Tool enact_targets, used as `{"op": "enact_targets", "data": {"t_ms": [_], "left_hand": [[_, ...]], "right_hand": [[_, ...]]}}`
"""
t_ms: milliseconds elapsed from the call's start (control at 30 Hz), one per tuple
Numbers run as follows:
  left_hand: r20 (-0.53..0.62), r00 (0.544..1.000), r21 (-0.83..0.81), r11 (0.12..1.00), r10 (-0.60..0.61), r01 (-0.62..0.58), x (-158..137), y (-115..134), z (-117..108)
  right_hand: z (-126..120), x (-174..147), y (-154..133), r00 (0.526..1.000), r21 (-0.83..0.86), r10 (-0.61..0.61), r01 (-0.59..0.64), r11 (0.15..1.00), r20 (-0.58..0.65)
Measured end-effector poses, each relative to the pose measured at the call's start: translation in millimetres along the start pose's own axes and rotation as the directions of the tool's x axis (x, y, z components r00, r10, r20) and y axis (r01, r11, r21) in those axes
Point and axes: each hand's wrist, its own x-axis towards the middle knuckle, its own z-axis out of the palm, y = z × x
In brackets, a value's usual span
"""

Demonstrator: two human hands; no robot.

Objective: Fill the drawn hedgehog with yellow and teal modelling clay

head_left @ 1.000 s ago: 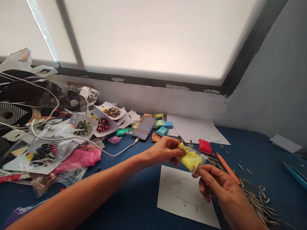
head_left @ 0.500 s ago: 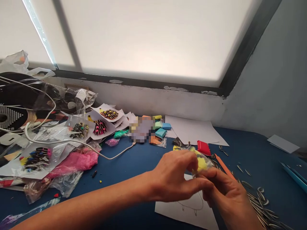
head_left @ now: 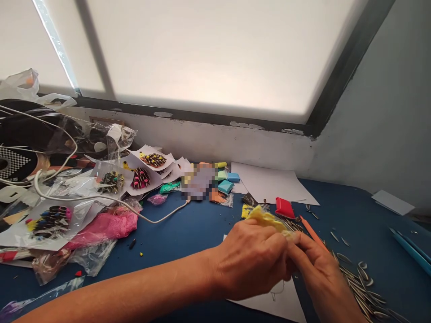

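yellow packet (head_left: pixel 264 216), held over the blue tabletop (head_left: pixel 188 233) at 12 o'clock of the l. hand (head_left: pixel 257 258), whose fingers are curled together, clamped on its near part; r. hand (head_left: pixel 318 264) has thumb & forefinger pinched at its r. end, approx. 4 o'clock; exact fingertip contact hidden. contents prob. soft, v. light, easily squashed; film prob. slick, so best held by its edges w/ light pressure. around the packet: white sheets (head_left: pixel 269 181), 12 o'clock; red packet (head_left: pixel 284 207), 2 o'clock, near; orange stick (head_left: pixel 314 234), 3–4 o'clock; striped seeds (head_left: pixel 357 283), 4 o'clock, loose, prob. easily scattered; drawing sheet (head_left: pixel 286 306), 6 o'clock, mostly hidden beneath the hands; blue packets (head_left: pixel 225 186), 10 o'clock. main obstruction: l. hand, masking the packet's near side.
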Motion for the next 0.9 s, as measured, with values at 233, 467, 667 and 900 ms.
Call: {"op": "enact_targets", "data": {"t_ms": [233,467,667,900], "left_hand": [[0.019,1.000,-0.009,1.000,0.013,-0.013,-1.1,0.2,-2.2],[-0.150,0.986,-0.102,0.991,0.066,-0.082,1.4,-8.1,-12.7],[0.322,0.887,-0.633,0.622,-0.330,0.461,4.6,-34.3,-22.2],[0.534,0.767,-0.801,0.078,-0.355,0.594,2.4,-44.4,-9.7]], "right_hand": [[-0.6,-0.2,-0.7,1.000,0.030,-0.008,0.008,1.000,-0.005],[-8.7,6.1,-5.4,0.998,0.117,0.060,-0.058,0.991,-0.013],[-8.3,4.9,-3.4,0.994,0.117,0.096,-0.089,0.989,-0.055],[-5.8,5.9,4.2,0.987,0.001,-0.066,0.067,0.998,-0.144]]}}
